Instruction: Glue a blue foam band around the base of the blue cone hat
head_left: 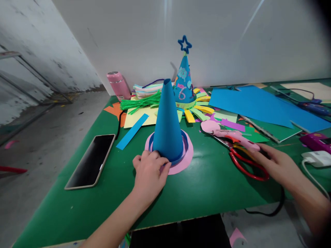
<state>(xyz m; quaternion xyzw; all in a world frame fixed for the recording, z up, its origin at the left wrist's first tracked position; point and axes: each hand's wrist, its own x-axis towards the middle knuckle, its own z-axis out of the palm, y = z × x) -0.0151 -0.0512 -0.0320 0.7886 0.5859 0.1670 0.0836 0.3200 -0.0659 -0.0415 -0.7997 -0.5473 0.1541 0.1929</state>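
Note:
A blue paper cone (167, 127) stands upright with a small open top. A blue paper band (185, 143) rings its base, on a round pink paper piece (190, 155). My left hand (151, 168) is closed at the near side of the base, thumb and fingers pinching the blue band. Out to the right, my right hand (274, 160) is closed around the handle end of a pink glue gun (236, 136). Just under the gun lie red-handled scissors (249, 172). Behind the cone stands a decorated blue party hat (184, 77) topped with a star.
A phone (90, 162) and a blue paper strip (133, 131) lie on the left. Green pipe cleaners (141, 103) and a pink bottle (119, 86) are at the back left. Blue sheets (253, 103) cover the back right, with a white charger (317, 158) at the right edge.

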